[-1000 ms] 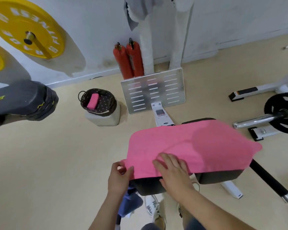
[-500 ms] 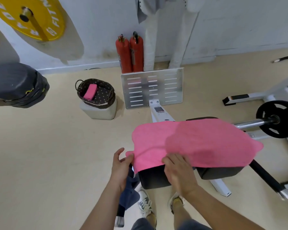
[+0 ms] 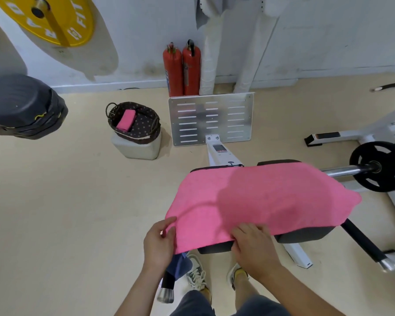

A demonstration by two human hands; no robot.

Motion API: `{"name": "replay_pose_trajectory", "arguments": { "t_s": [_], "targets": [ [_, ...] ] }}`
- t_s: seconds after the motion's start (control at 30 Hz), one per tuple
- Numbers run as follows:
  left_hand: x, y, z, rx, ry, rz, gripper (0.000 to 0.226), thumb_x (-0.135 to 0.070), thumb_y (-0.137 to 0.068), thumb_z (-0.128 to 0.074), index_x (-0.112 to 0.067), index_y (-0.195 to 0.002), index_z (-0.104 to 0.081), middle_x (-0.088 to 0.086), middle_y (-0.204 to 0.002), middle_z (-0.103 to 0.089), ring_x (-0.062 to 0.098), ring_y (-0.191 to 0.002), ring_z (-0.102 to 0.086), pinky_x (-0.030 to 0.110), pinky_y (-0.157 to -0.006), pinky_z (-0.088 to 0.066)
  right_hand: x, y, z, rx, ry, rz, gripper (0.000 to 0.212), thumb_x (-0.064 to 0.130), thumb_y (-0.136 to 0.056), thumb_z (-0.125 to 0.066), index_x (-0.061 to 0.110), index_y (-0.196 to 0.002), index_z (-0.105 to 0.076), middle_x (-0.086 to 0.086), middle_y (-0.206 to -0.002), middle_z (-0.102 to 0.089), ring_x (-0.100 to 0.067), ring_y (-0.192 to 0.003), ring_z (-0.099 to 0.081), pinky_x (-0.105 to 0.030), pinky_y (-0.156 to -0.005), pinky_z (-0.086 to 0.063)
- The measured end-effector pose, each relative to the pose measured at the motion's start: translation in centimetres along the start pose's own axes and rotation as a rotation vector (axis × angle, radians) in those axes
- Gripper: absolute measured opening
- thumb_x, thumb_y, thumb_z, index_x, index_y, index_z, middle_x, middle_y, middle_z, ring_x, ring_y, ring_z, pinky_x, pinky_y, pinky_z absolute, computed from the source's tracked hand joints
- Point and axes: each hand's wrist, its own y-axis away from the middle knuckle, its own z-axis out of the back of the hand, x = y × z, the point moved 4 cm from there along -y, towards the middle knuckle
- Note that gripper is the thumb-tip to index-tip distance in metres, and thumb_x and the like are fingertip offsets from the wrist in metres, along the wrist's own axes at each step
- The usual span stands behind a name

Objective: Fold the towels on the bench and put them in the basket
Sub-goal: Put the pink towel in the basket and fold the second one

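Pink towel [image 3: 260, 201] lies spread flat over the bench [image 3: 306, 234]. It covers most of the pad, so only the dark near and far edges show.

Left hand [image 3: 160, 242] pinches the towel's near-left corner, which hangs off the pad.

Right hand [image 3: 253, 246] is on the near edge with its fingers on top. The thumb is hidden, so I can't tell if it grips or just presses.

A blue cloth [image 3: 179, 264] sits under the near-left corner, mostly hidden.

Basket [image 3: 112, 124] is far left on a white block [image 3: 135, 150], well apart from the bench. It holds one folded towel [image 3: 126, 119].

Barbell plate [image 3: 379, 166] on the right is cut off by the frame edge.
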Motion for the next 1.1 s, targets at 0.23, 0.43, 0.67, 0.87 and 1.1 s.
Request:
{"name": "replay_pose_trajectory", "arguments": {
  "t_s": [0.23,0.43,0.67,0.87,1.1],
  "targets": [
    [-2.4,0.5,0.6,-0.013,-0.213,-0.241,0.054,-0.002,-0.08,-0.062,-0.018,-0.131,-0.055,-0.003,-0.13,-0.054,0.022,-0.11,-0.057,0.039,-0.095,-0.047,1.9,-2.1,1.6,0.16,-0.118,-0.015,0.059,0.034,-0.076,-0.057,0.029,-0.133,-0.042,-0.004,-0.129,-0.051,-0.023,-0.114,-0.052,-0.043,-0.092,-0.047],
    [-7.1,2.4,-0.4,0.135,0.099,-0.15,0.051,-0.003,-0.084,-0.06,-0.028,-0.129,-0.055,-0.004,-0.119,-0.064,0.029,-0.096,-0.064,0.036,-0.084,-0.056,8.4,-2.6,3.9,0.228,-0.491,0.102,0.076,0.04,-0.08,-0.06,0.03,-0.146,-0.022,0.01,-0.145,-0.032,-0.011,-0.134,-0.028,-0.035,-0.109,-0.028],
    [-9.3,-0.9,-0.7,0.219,0.23,0.106,0.024,-0.012,-0.089,-0.058,-0.02,-0.107,-0.071,-0.003,-0.097,-0.069,0.003,-0.07,-0.057,0.012,-0.06,-0.045,7.4,-3.9,5.0,-0.098,-0.68,-0.09,0.016,0.02,-0.097,-0.049,0.022,-0.09,-0.064,0.014,-0.072,-0.06,-0.006,-0.067,-0.054,-0.022,-0.067,-0.04],
    [-7.9,-6.9,-3.0,0.222,0.162,0.284,0.022,-0.01,-0.094,-0.049,-0.011,-0.11,-0.064,0.007,-0.093,-0.064,0.014,-0.068,-0.057,0.021,-0.058,-0.05,7.7,-3.9,2.4,0.089,-0.816,-0.011,0.033,0.03,-0.099,-0.045,0.038,-0.067,-0.044,0.021,-0.063,-0.046,0.004,-0.063,-0.045,-0.016,-0.058,-0.032],
    [-5.2,-8.9,-0.7,0.005,0.353,0.467,0.055,0.018,-0.075,-0.048,-0.017,-0.116,-0.054,0.011,-0.07,-0.057,0.021,-0.052,-0.048,0.029,-0.052,-0.044,9.1,-4.4,1.1,0.41,-1.127,-0.074,0.036,0.023,-0.089,-0.057,0.008,-0.064,-0.036,-0.009,-0.063,-0.031,-0.013,-0.061,-0.029,-0.03,-0.06,-0.026]
  ]
}}
